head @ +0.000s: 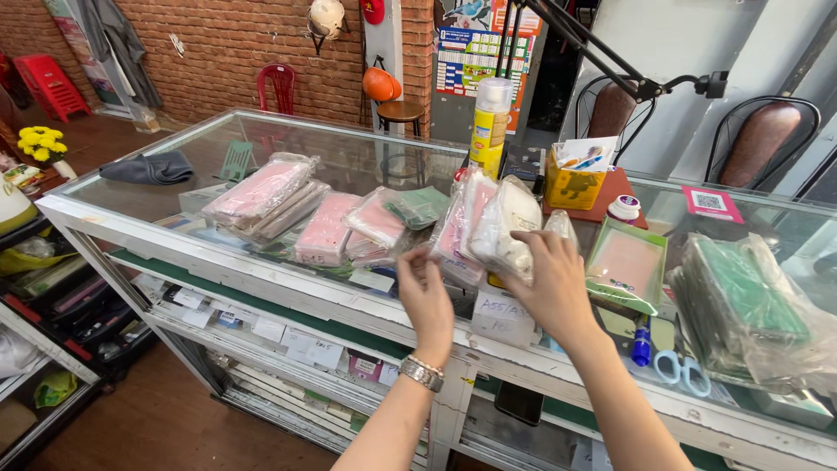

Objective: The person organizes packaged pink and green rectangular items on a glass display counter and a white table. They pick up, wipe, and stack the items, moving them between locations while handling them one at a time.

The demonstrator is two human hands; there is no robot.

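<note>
Two bare hands work over the glass counter (174,187), both at a row of clear plastic packets (475,228) standing on edge near the middle of its top. The packets look like thin crinkled bags, each holding a flat pink or whitish case, pressed together like files. The left hand (425,292), with a metal bracelet (422,372) at the wrist, reaches up from the near side; its fingers are slightly spread and their tips touch the near edge of the pink packets, though I cannot tell whether they pinch one. The right hand (551,283) lies against the right side of the row, fingers curled around a whitish packet (510,228) and closed on it.

To the left on the glass lie more bagged pink cases (266,190) in loose stacks, and a folded grey cloth (148,167) sits at the far left. Behind the row stands a yellow spray can (490,126), and a yellow box of pens (575,183) sits just to its right. A green-edged tray (628,262) lies right of the hands, with a blue marker (643,342) and light blue scissors (682,371) nearer the edge. A bag of green cases (745,305) rests at the far right.
</note>
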